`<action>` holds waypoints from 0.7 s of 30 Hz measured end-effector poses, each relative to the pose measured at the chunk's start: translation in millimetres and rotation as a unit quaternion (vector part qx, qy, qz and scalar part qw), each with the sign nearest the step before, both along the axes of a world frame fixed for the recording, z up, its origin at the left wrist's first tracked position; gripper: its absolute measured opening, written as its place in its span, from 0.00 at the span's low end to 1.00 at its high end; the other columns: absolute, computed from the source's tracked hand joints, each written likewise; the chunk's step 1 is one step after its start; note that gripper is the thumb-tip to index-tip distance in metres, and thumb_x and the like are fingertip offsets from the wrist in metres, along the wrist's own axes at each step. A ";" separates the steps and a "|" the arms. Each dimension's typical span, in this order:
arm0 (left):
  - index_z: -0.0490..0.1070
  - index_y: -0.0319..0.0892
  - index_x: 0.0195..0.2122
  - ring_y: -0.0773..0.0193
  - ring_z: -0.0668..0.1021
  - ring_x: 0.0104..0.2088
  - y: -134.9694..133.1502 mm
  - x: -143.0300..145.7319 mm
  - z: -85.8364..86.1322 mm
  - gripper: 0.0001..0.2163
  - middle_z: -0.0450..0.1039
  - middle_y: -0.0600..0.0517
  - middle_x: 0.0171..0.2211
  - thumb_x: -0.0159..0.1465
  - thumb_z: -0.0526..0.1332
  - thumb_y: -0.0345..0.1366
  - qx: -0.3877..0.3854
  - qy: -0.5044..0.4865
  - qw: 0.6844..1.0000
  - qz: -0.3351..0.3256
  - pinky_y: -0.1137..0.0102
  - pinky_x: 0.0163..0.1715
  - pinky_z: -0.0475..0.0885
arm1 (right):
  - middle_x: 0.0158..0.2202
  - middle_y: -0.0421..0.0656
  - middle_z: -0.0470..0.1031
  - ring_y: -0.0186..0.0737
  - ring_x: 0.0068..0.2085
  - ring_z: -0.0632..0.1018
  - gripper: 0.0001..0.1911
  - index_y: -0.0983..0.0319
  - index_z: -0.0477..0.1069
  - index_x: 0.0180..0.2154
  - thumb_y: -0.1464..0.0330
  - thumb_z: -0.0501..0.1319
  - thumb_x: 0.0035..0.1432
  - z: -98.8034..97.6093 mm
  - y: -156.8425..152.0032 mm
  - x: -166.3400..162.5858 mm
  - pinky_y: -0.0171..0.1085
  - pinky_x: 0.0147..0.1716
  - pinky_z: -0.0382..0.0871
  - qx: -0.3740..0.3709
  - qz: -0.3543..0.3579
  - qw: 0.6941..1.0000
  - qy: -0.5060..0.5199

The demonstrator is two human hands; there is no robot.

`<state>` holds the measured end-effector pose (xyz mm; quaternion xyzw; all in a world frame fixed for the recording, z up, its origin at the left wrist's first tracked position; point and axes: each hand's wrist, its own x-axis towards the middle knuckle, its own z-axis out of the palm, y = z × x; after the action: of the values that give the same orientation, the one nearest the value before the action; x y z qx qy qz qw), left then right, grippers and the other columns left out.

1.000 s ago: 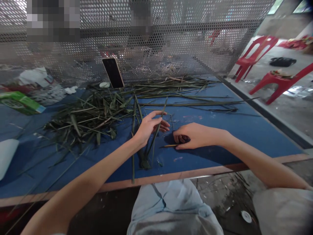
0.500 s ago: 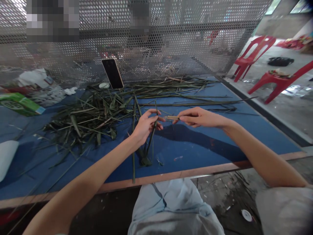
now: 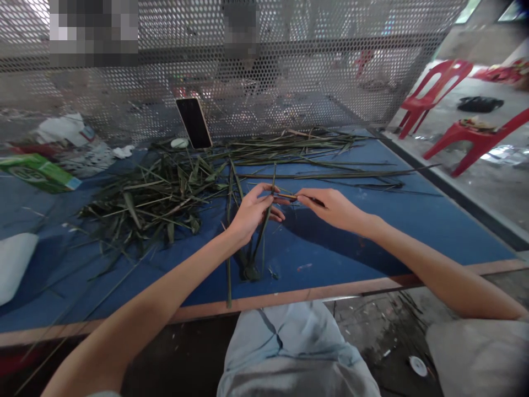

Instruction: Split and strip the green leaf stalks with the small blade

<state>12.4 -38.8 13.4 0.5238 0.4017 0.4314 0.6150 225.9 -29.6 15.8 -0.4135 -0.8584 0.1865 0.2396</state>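
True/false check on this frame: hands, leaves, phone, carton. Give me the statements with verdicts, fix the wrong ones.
1. The left hand holds a green leaf strip. True.
2. The right hand is empty. False: it holds a slim tool.
3. The phone lies flat. False: it stands on end, tilted.
4. The tangled leaf pile is left of the left hand. True.
5. The green carton is right of the right hand. False: it is at the far left.

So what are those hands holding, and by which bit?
The left hand pinches a green leaf strip along its upper part, below the tip. The right hand grips a thin brownish tool by the end farther from the strip.
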 end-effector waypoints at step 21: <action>0.64 0.41 0.32 0.65 0.79 0.25 3.0 -2.5 1.2 0.08 0.70 0.55 0.26 0.61 0.61 0.38 -0.025 -0.020 0.999 -0.006 0.70 0.28 0.76 | 0.37 0.46 0.81 0.41 0.30 0.77 0.18 0.58 0.69 0.50 0.60 0.47 0.68 -2.9 -15.7 -11.3 0.35 0.25 0.49 0.109 -0.094 0.972 -0.184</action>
<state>10.0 -35.8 14.5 0.5017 0.3975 0.4278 0.6382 214.6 -45.3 12.9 -0.4905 -0.8604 -0.0110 0.1378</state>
